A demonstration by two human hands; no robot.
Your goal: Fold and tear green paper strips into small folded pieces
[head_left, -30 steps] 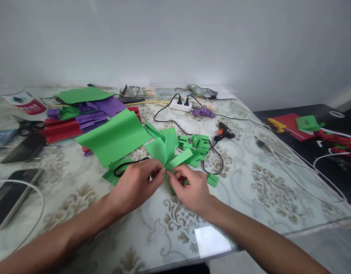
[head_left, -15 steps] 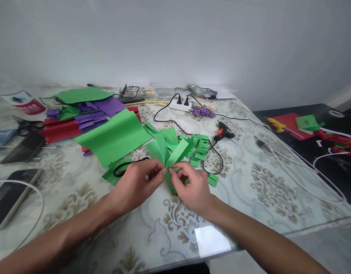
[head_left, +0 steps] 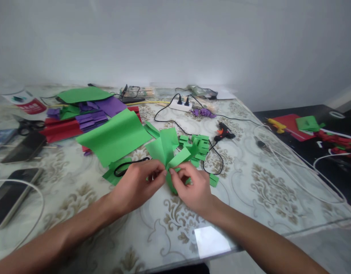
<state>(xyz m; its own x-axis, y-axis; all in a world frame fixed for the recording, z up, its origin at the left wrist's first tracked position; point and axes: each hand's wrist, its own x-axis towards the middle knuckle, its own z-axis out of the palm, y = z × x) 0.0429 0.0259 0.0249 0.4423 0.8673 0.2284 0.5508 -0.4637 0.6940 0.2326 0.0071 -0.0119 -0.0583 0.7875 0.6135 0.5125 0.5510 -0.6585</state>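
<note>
Though no writing is legible, the left hand point(head_left: 135, 186) and right hand point(head_left: 192, 188) pinch shut on the green paper strips point(head_left: 166, 150) at table point(head_left: 249, 179) centre — strips fan toward 12–2 o'clock.

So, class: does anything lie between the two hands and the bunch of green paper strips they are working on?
Nothing visible does. The left hand and right hand both pinch the green paper strips directly at their base, fingertips on the paper, just above the table.
</note>
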